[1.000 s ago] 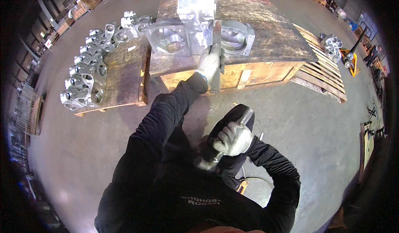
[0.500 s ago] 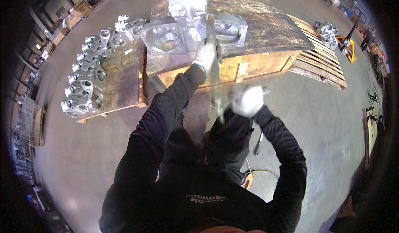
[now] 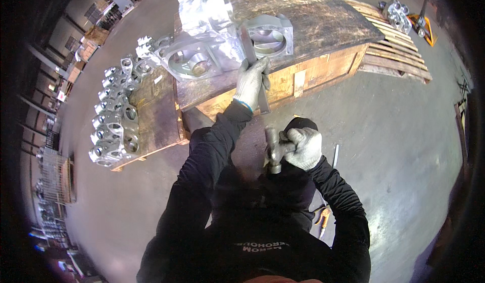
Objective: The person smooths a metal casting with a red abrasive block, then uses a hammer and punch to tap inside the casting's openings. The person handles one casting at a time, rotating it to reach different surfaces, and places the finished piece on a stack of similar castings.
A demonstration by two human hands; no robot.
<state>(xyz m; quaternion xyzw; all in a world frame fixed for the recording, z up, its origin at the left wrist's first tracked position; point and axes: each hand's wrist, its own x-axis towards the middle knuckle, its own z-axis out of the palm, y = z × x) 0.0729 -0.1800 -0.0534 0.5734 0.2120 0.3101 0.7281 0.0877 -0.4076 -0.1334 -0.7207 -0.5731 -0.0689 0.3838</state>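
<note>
My left hand (image 3: 251, 82), in a white knit glove, is closed around a long flat metal bar (image 3: 263, 103). The bar's far end rests against a large silver metal casting (image 3: 230, 48) with two wide round openings, and its near end juts past the crate's front edge. Lower and to the right, my gloved right hand (image 3: 306, 150) grips a hammer (image 3: 273, 151) by its handle, close to the head. The hammer is held over my legs, apart from the bar. Beneath the casting is a wooden crate (image 3: 323, 68) with a dark, worn top.
Several smaller silver castings (image 3: 115, 114) line a lower wooden platform (image 3: 154, 119) at left. A slatted pallet (image 3: 396, 53) and more castings (image 3: 397, 16) stand at far right, beside a yellow pallet jack (image 3: 424, 29). On the floor by my right arm lies an orange-handled air gun (image 3: 324, 217).
The view has turned, shifting the scene. My right hand and the hammer, blurred before, now show sharply and sit lower. My left hand still holds the bar, which now slants more.
</note>
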